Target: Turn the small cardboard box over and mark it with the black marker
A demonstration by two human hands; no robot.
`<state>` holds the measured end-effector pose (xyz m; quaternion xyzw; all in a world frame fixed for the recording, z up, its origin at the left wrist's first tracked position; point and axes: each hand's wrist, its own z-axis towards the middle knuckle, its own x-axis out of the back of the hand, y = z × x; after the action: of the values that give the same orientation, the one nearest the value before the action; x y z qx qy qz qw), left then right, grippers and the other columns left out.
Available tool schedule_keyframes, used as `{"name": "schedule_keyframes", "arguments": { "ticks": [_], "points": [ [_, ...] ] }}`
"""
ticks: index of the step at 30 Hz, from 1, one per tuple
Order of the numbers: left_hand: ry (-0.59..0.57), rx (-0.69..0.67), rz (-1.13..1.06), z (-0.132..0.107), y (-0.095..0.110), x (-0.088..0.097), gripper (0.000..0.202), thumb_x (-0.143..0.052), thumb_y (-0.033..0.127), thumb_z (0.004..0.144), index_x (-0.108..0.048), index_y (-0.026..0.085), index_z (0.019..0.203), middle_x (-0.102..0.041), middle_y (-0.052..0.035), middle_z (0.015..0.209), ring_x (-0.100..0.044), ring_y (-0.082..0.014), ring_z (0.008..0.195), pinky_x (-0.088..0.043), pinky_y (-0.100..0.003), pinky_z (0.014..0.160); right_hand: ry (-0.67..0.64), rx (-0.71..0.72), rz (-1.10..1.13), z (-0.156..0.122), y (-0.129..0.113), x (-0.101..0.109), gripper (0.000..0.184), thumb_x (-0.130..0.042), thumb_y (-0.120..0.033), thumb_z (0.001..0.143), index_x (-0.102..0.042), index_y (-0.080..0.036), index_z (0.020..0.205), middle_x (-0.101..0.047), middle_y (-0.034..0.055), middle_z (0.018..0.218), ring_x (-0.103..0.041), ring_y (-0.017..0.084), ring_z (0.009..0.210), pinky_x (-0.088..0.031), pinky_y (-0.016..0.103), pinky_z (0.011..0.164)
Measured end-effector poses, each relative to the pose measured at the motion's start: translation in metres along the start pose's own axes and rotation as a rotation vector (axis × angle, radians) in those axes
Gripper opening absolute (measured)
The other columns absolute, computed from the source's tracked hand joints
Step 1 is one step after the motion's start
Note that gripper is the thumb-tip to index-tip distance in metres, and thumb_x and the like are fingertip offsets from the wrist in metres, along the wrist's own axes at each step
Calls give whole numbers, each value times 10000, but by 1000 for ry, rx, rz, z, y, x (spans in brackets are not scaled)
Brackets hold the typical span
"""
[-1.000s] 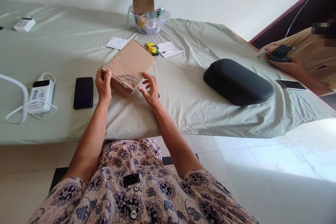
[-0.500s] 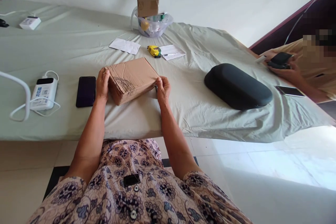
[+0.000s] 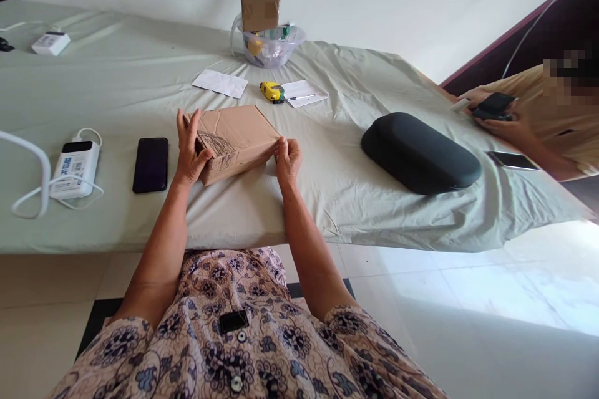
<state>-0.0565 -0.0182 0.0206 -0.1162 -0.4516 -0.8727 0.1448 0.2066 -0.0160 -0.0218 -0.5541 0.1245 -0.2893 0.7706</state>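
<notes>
At the far edge of the pale green cloth-covered surface [image 3: 93, 81], a clear plastic bowl [image 3: 276, 50] holds a small brown cardboard carton [image 3: 261, 4] and what seem to be yellow and green oddments. Well nearer than the bowl lies a flat brown cardboard box [image 3: 236, 137], its long axis running left to right. The left hand [image 3: 189, 153] rests against its left end, grip wide and fingers fanned. The right hand [image 3: 287, 159] has a narrow grip pinching its right end.

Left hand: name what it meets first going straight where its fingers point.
The left hand, flat against the cardboard box end, points across the sheet; the white paper looks first in line, depth unclear.
</notes>
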Motion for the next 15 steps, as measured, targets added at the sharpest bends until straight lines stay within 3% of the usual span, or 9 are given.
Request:
{"name": "schedule_keyframes", "arguments": {
  "ticks": [3,7,11,15],
  "points": [
    [-94,2,-24,0,-4,4,1290,-487,1020,497,-374,306,1565,-79,-138,1734,48,-429,1593,-79,-598,1279,38,22,-3,3,4,1,547,-440,-759,876,-488,-236,723,-491,-51,629,-480,118,599,-402,259,601],
    [-198,-5,-30,-1,-8,5,1321,-537,1004,468,-365,296,1570,-80,-177,1727,45,-474,1579,-107,-657,1250,77,-31,19,7,6,6,548,-443,-767,867,-480,-236,739,-475,-54,639,-483,115,608,-391,245,578],
    [-212,-51,37,-3,0,-1,1424,-624,981,410,-311,249,1591,26,-209,1723,109,-489,1567,-58,-676,1242,114,-83,67,9,5,10,563,-464,-787,840,-466,-235,730,-456,-53,650,-460,111,605,-391,249,583],
    [-184,-74,95,-4,11,-8,1331,-661,965,417,-439,230,1505,16,-203,1723,64,-489,1575,-81,-664,1247,113,-80,140,11,4,11,571,-477,-796,829,-442,-240,707,-408,-63,631,-429,107,592,-405,255,595]
  ]
}}
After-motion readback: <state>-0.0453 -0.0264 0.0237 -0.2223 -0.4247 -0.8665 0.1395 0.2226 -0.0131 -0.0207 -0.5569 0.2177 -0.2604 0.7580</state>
